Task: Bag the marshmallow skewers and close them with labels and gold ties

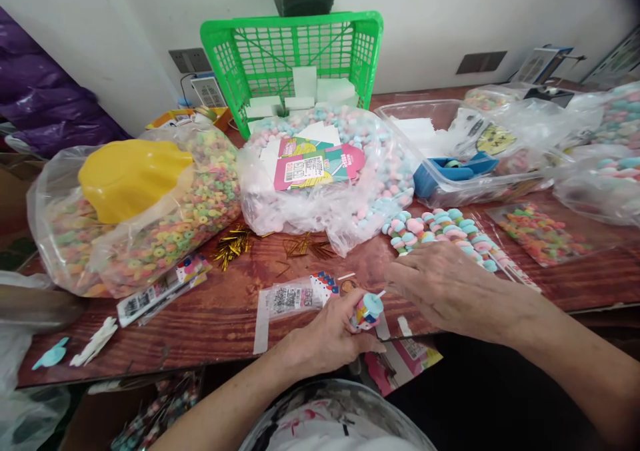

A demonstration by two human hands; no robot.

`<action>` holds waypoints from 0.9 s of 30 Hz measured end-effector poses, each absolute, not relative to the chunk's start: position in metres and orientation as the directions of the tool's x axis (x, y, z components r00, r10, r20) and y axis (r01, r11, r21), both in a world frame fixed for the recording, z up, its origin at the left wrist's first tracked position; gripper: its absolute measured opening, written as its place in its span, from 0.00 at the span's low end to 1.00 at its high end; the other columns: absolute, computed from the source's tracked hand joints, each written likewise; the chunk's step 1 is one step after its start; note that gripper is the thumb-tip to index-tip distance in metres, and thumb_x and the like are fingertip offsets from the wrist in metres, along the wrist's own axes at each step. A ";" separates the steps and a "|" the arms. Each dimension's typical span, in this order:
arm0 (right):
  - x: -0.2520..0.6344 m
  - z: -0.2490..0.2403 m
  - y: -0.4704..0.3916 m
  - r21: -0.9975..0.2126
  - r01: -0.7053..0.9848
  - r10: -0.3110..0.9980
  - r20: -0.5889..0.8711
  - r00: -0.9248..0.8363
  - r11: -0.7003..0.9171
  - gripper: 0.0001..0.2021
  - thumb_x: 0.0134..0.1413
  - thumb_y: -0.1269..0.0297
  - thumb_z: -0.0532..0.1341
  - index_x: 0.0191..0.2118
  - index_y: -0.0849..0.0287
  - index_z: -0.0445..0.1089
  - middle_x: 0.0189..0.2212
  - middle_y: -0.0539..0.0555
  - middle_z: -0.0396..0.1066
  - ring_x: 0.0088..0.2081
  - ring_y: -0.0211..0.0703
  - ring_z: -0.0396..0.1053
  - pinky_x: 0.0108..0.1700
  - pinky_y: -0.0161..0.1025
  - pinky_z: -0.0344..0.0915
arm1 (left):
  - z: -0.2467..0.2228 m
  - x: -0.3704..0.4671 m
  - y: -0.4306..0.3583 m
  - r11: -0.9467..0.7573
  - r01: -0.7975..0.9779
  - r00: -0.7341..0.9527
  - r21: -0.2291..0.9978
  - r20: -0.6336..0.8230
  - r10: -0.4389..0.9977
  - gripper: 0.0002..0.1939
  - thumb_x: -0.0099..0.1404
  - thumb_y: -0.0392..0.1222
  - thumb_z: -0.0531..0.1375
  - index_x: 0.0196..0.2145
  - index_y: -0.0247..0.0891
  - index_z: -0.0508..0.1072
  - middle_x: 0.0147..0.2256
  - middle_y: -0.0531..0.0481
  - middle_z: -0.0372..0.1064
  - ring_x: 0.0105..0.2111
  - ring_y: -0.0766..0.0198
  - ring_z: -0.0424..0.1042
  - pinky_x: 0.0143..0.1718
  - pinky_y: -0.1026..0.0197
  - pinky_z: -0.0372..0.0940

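Near the table's front edge, my left hand (333, 334) is closed around a marshmallow candy (373, 304) in a printed clear wrapper. Its pale blue top shows above my fingers, and a thin white stick (381, 295) juts out of it. My right hand (440, 287) comes in from the right with fingers pinched at the stick's outer end; its fingertips are partly hidden. Beyond that hand lie several skewers of pink and blue marshmallows (457, 227). A flat printed plastic bag (290, 297) is on the table left of my left hand.
At the back stands a green basket (293, 21) with white boxes. Before it sits a bag of marshmallows (390, 164); left is a bag of candy rings (200, 197) under a yellow bowl (135, 177). Gold twist ties (233, 245) lie mid-table. A clear tub (530, 171) is at right.
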State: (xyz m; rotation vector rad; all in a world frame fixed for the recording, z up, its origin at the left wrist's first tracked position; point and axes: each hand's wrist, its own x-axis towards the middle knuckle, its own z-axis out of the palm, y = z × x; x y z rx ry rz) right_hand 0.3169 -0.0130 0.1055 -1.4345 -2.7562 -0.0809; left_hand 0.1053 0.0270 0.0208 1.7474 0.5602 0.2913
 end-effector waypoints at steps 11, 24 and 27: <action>0.316 0.126 -0.012 0.000 0.797 0.796 0.045 -0.604 0.605 0.06 0.49 0.74 0.60 0.30 0.56 0.63 0.23 0.49 0.67 0.25 0.40 0.61 0.29 0.40 0.44 | 0.032 0.111 0.025 0.018 0.110 0.857 0.994 -0.105 0.504 0.21 0.51 0.40 0.70 0.42 0.36 0.70 0.35 0.53 0.68 0.33 0.65 0.65 0.37 0.64 0.61; 0.323 0.109 -0.017 0.019 0.878 0.878 0.020 -0.478 0.478 0.07 0.48 0.76 0.58 0.27 0.57 0.63 0.20 0.49 0.67 0.23 0.41 0.63 0.30 0.39 0.43 | 0.019 0.101 0.023 0.034 0.198 0.819 0.980 -0.184 0.544 0.26 0.52 0.38 0.69 0.47 0.38 0.68 0.32 0.56 0.63 0.31 0.68 0.60 0.32 0.66 0.56; 0.328 0.112 -0.020 -0.011 0.857 0.854 0.096 -0.511 0.515 0.08 0.51 0.77 0.53 0.27 0.56 0.62 0.22 0.50 0.66 0.25 0.42 0.63 0.31 0.39 0.47 | 0.022 0.102 0.024 0.181 0.167 0.860 0.969 -0.233 0.453 0.21 0.48 0.42 0.72 0.35 0.36 0.67 0.27 0.59 0.58 0.26 0.72 0.55 0.27 0.68 0.53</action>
